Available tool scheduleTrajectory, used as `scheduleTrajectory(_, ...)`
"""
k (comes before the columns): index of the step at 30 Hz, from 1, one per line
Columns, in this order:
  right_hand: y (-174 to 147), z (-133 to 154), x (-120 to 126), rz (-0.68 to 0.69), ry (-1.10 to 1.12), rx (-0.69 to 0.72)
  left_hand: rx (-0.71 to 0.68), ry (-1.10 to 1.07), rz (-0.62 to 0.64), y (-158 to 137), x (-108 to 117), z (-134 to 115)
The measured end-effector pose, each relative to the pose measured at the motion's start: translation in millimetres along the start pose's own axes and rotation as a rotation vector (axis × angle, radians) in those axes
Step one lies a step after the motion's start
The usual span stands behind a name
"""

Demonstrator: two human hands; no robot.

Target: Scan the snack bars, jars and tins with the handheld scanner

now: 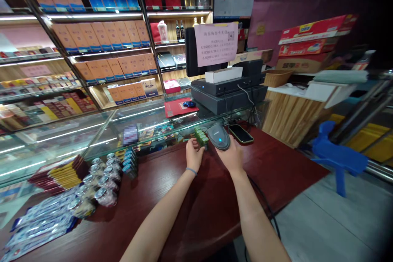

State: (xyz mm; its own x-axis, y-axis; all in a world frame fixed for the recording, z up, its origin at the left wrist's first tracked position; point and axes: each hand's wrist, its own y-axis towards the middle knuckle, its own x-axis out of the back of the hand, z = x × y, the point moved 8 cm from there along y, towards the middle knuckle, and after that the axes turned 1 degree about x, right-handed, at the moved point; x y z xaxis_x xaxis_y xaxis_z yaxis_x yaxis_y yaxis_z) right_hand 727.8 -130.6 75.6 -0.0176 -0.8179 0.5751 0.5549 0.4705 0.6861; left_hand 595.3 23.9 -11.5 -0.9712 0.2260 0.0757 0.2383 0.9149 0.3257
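Note:
My right hand (pixel 231 156) is wrapped round a dark grey barcode scanner (pixel 218 136) with a small blue light on top. A black cable (pixel 266 204) runs down past my right forearm. Beside the scanner, my left hand (pixel 194 154) has its fingers bent at a short row of small green packs (pixel 201 136). Its fingertips are at the near end of the row; whether they grip a pack I cannot tell. A dark phone (pixel 241 134) lies just right of the scanner on the red-brown counter (pixel 166 200).
To the left stand blue-green cans (pixel 130 163), lidded jars (pixel 106 195), yellow and maroon packets (pixel 66 175) and flat silver-blue packs (pixel 46 219). Behind are a glass case (pixel 101 131), a mouse (pixel 189 104) and a monitor (pixel 190 53). A blue stool (pixel 340 155) stands right.

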Motion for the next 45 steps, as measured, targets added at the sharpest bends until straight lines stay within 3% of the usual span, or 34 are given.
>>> scheduleTrajectory(4,-8,15,-11,0.016,0.038,0.086,0.016,-0.054,-0.046,-8,45,-17)
scheduleTrajectory(11,-34,66,-25,0.107,0.178,0.264,-0.036,-0.031,-0.22,-36,153,-43)
scheduleTrajectory(17,-68,118,-33,0.236,0.302,0.467,-0.116,0.051,-0.374,-61,250,-51)
scheduleTrajectory(21,-88,144,-37,0.297,0.346,0.562,-0.159,0.098,-0.459,-73,293,-49)
scheduleTrajectory(25,-101,155,-40,0.345,0.36,0.6,-0.182,0.18,-0.489,-79,308,-42)
scheduleTrajectory(33,-107,158,-46,0.392,0.349,0.632,-0.218,0.424,-0.373,-71,301,-30)
scheduleTrajectory(39,-111,165,-45,0.356,0.348,0.714,-0.174,0.457,-0.385,-68,304,-14)
scheduleTrajectory(45,-115,166,-48,0.375,0.32,0.748,-0.186,0.443,-0.413,-70,303,-16)
